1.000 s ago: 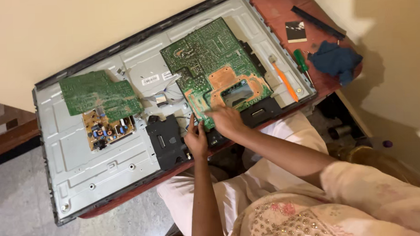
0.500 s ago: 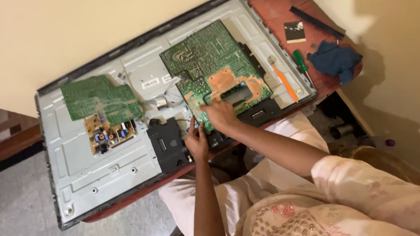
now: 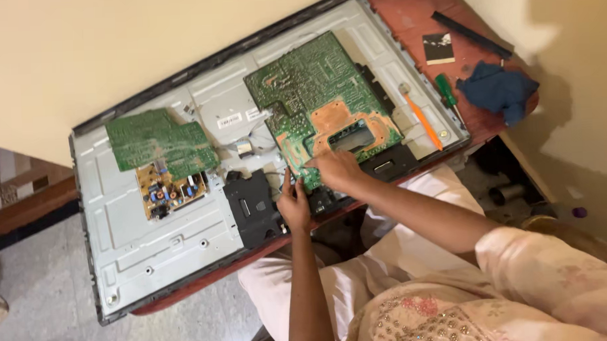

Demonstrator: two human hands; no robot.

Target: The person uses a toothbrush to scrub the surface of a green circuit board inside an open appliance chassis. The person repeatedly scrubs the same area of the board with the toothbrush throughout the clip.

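Under right hand (image 3: 337, 173), circuit board (image 3: 321, 96) edge — hidden

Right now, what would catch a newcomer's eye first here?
An opened flat-screen panel fills the red table, its metal back bare. Both hands meet at the large green circuit board near its lower edge: left hand, right hand. An orange screwdriver lies to the right.

Two green printed circuit boards, one large (image 3: 321, 99) and one smaller (image 3: 158, 138); two screwdrivers, orange-handled (image 3: 423, 122) and green-handled (image 3: 447, 91); one crumpled blue cloth (image 3: 497, 90); two bare hands, left (image 3: 293, 208) and right (image 3: 337, 170).
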